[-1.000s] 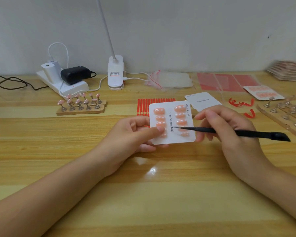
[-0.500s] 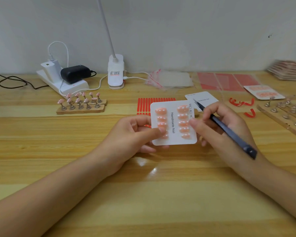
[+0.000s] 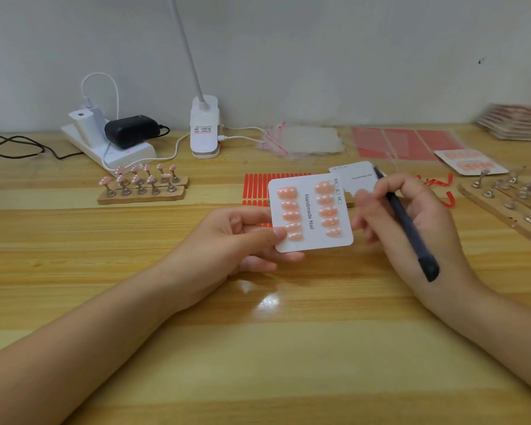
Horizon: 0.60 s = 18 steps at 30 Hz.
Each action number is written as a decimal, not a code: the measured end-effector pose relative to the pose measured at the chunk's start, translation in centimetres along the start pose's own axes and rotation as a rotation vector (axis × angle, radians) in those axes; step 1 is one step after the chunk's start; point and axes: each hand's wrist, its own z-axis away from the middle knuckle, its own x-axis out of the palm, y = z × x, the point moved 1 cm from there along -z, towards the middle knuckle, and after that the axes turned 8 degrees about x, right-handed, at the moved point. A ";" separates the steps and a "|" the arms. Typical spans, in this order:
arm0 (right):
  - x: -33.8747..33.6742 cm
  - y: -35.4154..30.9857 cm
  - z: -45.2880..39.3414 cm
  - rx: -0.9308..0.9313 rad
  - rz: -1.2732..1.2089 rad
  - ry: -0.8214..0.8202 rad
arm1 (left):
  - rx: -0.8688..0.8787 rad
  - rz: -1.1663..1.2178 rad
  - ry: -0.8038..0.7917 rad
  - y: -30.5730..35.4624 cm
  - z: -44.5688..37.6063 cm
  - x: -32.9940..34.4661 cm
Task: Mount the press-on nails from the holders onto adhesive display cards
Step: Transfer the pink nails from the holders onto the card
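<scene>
A white power strip point(image 3: 111, 148) lies at the back left of the wooden table point(image 3: 258, 348), carrying a white charger point(image 3: 86, 122) and a black adapter point(image 3: 131, 130). Just right of it stands a white lamp base point(image 3: 204, 127), its stem rising out of view. A black cable point(image 3: 19, 145) loops at the far left.

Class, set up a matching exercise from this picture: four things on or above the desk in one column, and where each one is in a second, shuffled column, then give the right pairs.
Things
1. display card
2. black tool
3. wooden nail holder
4. lamp base

Places
A. at the back, by the wall
B. in the right hand
C. on the desk, left of the hands
D. held by the left hand

Pairs: 1-D, 2-B, 3-C, 4-A
</scene>
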 end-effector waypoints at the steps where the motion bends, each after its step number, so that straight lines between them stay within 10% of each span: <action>1: -0.1 -0.1 -0.1 -0.022 -0.019 0.045 | 0.000 0.001 0.006 0.0 0.0 0.0; 10: -0.1 -0.5 1.0 -0.085 0.125 -0.275 | 0.007 0.003 0.014 0.0 0.0 -0.1; 18: 0.1 -0.4 0.6 0.050 -0.055 -0.212 | 0.015 0.016 0.021 -0.1 0.0 -0.1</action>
